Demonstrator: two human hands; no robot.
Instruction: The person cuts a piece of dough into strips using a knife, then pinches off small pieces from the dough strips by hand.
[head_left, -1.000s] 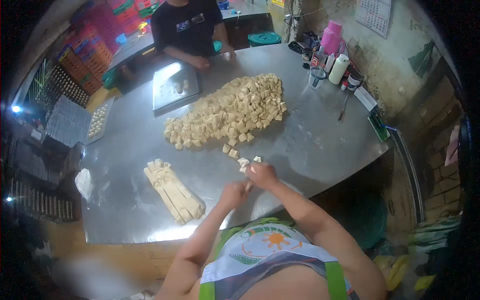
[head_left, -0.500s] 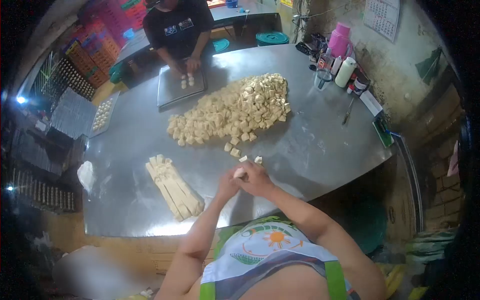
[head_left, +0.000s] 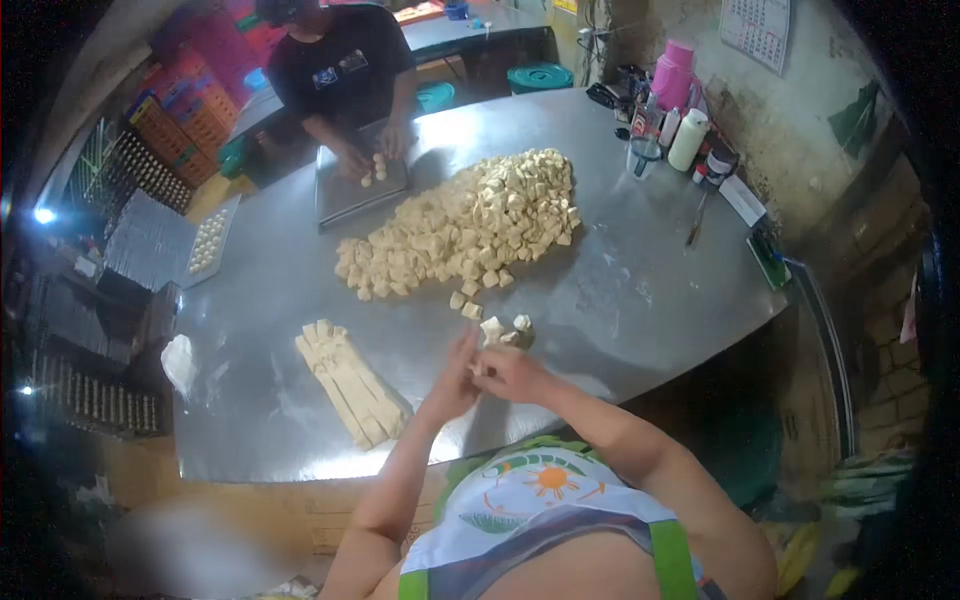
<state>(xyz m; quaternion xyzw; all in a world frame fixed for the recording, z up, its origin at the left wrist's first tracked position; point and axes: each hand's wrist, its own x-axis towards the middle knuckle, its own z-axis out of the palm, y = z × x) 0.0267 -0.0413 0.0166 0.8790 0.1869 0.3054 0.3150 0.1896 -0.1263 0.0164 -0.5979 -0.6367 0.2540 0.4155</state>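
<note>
My left hand (head_left: 455, 385) and my right hand (head_left: 512, 374) meet near the table's front edge. Between their fingers shows a bit of pale dough (head_left: 478, 369), pinched by both and mostly hidden. Just beyond my fingertips lie several freshly separated dough pieces (head_left: 492, 328). To the left, a bundle of long dough strips (head_left: 352, 385) rests on the metal table (head_left: 250, 370). A large heap of dough pieces (head_left: 465, 225) covers the middle of the table, with a few loose ones at its near edge.
Across the table a person (head_left: 345, 80) handles small dough balls (head_left: 379, 170) on a metal tray (head_left: 335, 205). A tray of dough balls (head_left: 208, 240) and a white mound (head_left: 177, 362) sit left. At right stand a pink flask (head_left: 673, 75), bottle (head_left: 688, 140) and measuring cup (head_left: 643, 157).
My hands have drawn slightly down, and less dough shows between them. More cut pieces now lie beyond my fingers. The other person's hands have shifted apart over the tray.
</note>
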